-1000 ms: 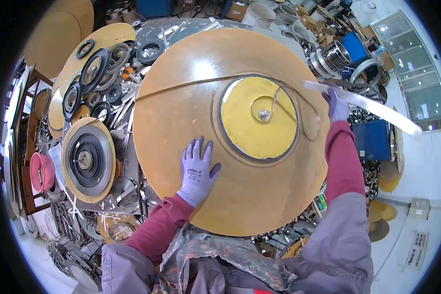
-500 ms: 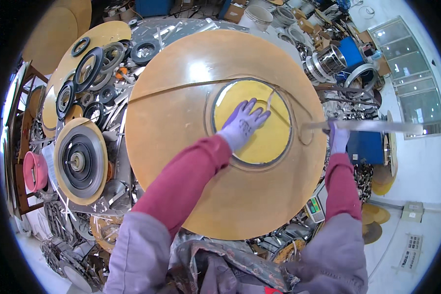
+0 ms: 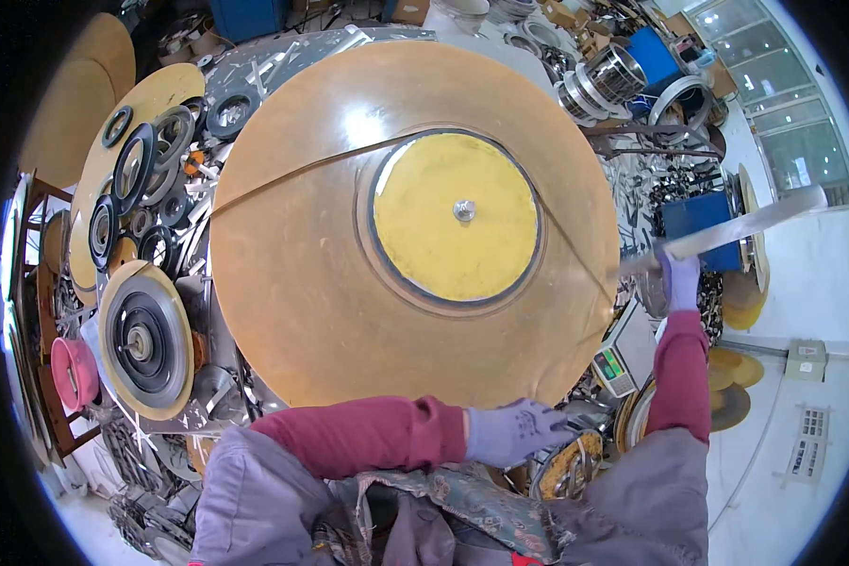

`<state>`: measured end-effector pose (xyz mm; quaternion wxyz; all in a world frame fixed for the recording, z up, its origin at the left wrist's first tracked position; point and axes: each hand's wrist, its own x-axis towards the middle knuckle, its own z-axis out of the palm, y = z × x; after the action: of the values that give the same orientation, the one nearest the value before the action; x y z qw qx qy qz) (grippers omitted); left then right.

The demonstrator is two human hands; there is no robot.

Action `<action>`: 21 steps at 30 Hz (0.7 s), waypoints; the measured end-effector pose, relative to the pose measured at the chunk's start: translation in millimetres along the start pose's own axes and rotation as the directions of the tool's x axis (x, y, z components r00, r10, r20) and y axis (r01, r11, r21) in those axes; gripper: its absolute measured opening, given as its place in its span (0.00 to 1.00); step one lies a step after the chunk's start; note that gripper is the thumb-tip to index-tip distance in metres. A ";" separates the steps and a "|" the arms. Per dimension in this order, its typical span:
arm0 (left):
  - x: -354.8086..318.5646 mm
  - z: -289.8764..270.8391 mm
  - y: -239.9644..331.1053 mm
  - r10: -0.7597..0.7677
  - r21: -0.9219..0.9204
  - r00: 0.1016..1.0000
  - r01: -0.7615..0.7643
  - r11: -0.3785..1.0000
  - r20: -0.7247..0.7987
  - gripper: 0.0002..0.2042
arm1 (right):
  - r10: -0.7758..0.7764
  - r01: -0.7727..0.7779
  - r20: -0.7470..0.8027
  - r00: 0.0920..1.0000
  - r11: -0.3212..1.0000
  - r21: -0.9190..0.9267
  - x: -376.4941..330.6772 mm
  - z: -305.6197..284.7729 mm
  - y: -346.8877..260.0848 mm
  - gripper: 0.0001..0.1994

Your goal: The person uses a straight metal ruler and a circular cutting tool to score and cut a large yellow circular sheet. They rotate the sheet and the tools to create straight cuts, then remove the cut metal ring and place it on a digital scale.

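Brown, worn disc (image 3: 330, 283) fills the centre of the frame, lying flat; a thin metal band (image 3: 292, 170) crosses its surface from the left edge toward the hub. Yellow inner plate (image 3: 453, 226) sits right of centre, a small silver bolt (image 3: 463, 209) at its middle. Long flat metal strip (image 3: 755, 222) runs from the disc's right edge out to the upper right. Left hand (image 3: 514, 432), purple-gloved, at the lower centre, fingers loosely spread, at the disc's lower rim. Right hand (image 3: 679, 278), gloved, at the right, closed around the strip. Smaller reel with black core (image 3: 146, 340) lies at the left.
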<state>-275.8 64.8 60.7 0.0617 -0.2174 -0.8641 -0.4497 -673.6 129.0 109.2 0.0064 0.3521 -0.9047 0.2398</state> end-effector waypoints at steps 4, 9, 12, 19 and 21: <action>-64.6 -41.0 -8.8 -0.292 -0.145 0.878 0.255 0.956 -0.378 0.27 | 0.144 -0.139 0.033 0.989 0.822 0.552 28.4 72.6 -72.3 0.17; -195.8 -58.1 -3.4 -0.579 -0.039 0.313 0.857 0.514 -0.753 0.29 | 0.059 -0.166 0.195 0.979 0.789 0.591 33.1 92.7 -93.9 0.12; -271.3 -26.1 12.4 -0.541 -0.193 -0.096 0.973 0.125 -0.836 0.36 | 0.158 -0.343 0.405 0.901 0.831 0.439 -6.6 76.1 -113.0 0.11; -291.1 15.3 -1.9 -0.670 -0.752 -0.396 0.532 0.390 -0.628 0.31 | -0.274 -0.066 0.831 0.485 0.935 0.347 -130.3 88.9 -272.6 0.11; -301.7 22.7 -15.4 -0.743 -0.852 -0.422 0.307 0.423 -0.520 0.27 | -0.385 0.087 0.845 0.372 0.920 0.381 -126.7 116.6 -331.1 0.12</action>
<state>-9.6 -21.2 -55.4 0.3451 0.6220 -0.4397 -0.5483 -348.1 -52.7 125.3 -0.4985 0.5489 -0.6585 0.1290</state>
